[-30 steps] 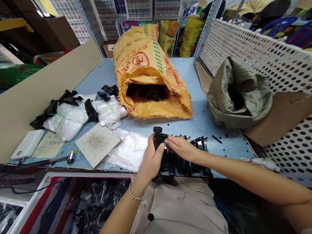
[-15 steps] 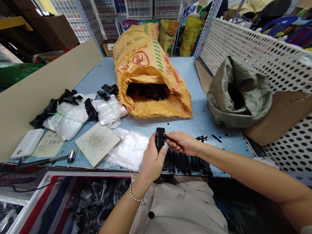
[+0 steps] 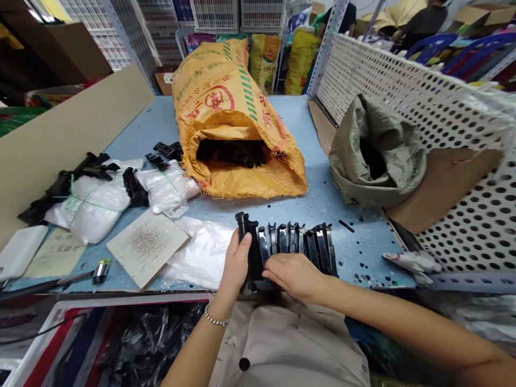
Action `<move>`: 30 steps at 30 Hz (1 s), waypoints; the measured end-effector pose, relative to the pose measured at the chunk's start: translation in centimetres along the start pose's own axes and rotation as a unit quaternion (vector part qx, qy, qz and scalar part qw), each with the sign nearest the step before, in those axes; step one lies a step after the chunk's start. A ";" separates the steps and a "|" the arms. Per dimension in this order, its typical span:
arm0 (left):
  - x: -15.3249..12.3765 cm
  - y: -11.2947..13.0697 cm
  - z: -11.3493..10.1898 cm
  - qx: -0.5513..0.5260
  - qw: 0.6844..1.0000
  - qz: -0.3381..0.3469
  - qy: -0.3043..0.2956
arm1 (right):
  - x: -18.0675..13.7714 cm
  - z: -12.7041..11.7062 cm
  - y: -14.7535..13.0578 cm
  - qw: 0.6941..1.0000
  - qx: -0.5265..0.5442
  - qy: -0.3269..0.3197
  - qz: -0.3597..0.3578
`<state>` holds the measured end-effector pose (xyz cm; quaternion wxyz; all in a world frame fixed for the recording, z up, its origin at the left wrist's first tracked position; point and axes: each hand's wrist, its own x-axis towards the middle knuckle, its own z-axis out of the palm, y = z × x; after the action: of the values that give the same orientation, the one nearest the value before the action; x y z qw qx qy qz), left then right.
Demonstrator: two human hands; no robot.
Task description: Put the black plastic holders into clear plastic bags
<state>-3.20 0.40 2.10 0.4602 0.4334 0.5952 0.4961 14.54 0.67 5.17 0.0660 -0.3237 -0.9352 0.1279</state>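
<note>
My left hand (image 3: 236, 263) is wrapped round a long black plastic part (image 3: 250, 247), which stands nearly upright at the table's front edge, its ridged end pointing away from me. My right hand (image 3: 296, 275) is closed, fingertips pressed together against the lower right side of that part; whatever they pinch is hidden. Beyond and beside the right hand, several similar black plastic parts (image 3: 322, 244) lie side by side in a row. Left of my left hand are flat clear plastic bags (image 3: 201, 250).
An orange woven sack (image 3: 242, 185) lies open towards me with black parts inside. A grey-green sack (image 3: 346, 172) stands at right by a perforated panel (image 3: 451, 150). On the left are a speckled square board (image 3: 141, 242), a hammer (image 3: 100, 270) and tied plastic bundles (image 3: 94, 201).
The held black part has turned to show a ridged side and moved slightly left and down. My right hand has lowered from its upper end to its lower side. The view has shifted right.
</note>
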 end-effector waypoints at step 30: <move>-3.5 -0.1 2.5 -0.131 0.987 -0.002 -0.091 | -4.8 1.8 -2.7 0.725 0.615 0.121 0.285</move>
<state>-0.07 -2.57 2.18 0.5662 0.4116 0.4812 0.5277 16.30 -4.70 3.99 0.3240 -0.4760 -0.4995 0.6473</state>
